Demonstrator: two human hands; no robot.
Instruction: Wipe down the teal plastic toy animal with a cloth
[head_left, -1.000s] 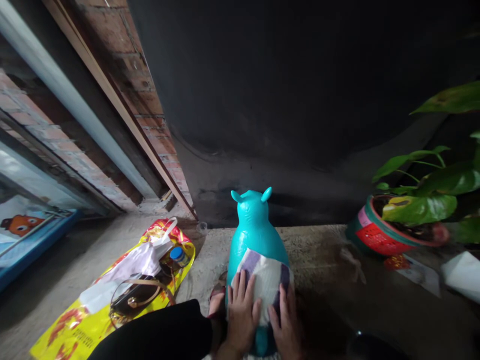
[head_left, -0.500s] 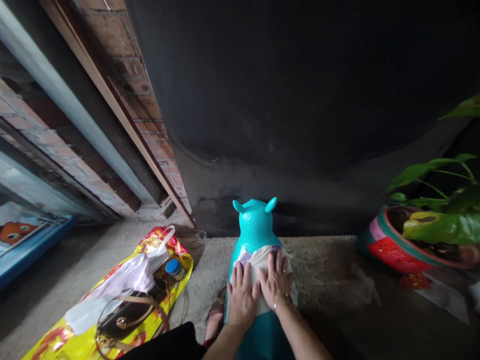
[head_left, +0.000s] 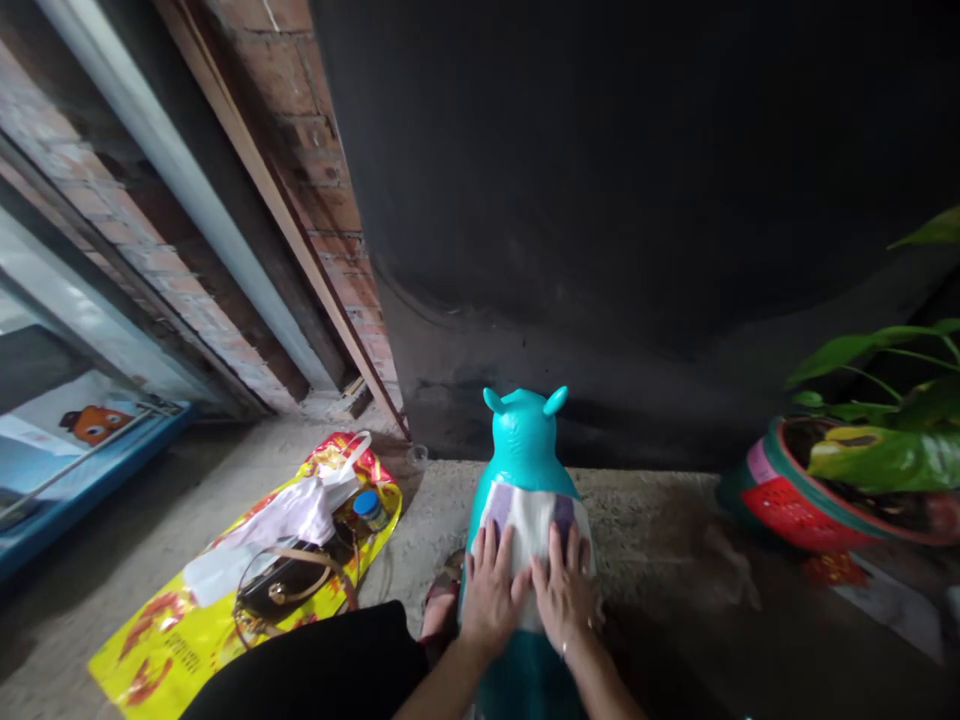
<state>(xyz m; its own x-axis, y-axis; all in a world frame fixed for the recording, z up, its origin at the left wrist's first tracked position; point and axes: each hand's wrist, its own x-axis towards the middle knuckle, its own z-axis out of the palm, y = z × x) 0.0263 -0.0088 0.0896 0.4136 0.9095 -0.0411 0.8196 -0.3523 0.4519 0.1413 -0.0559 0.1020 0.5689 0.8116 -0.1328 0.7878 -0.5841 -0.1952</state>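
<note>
A turquoise inflatable animal toy (head_left: 525,440) with two small ears stands in front of me, its head toward the dark panel. Across its back lies a white cloth with purple stripes (head_left: 531,510). My left hand (head_left: 492,590) rests flat on the cloth's left part, fingers spread. Beside it, my right hand (head_left: 561,595) lies flat on the right part, fingers apart, with a bracelet at the wrist. The thumbs come close together in the middle. Palms hide the near part of the cloth.
On the floor at left lies a yellow plastic bag (head_left: 142,640) bearing a dark handbag (head_left: 277,590), a pale cloth (head_left: 289,515) and a blue-lidded jar (head_left: 369,508). A potted plant (head_left: 795,505) stands right. A dark panel (head_left: 600,250) rises ahead; a blue-framed object (head_left: 97,480) sits far left.
The cloth's bunched far edge is now spread smooth, showing its purple stripes. Both hands are a little nearer to me on it. The view has shifted slightly left.
</note>
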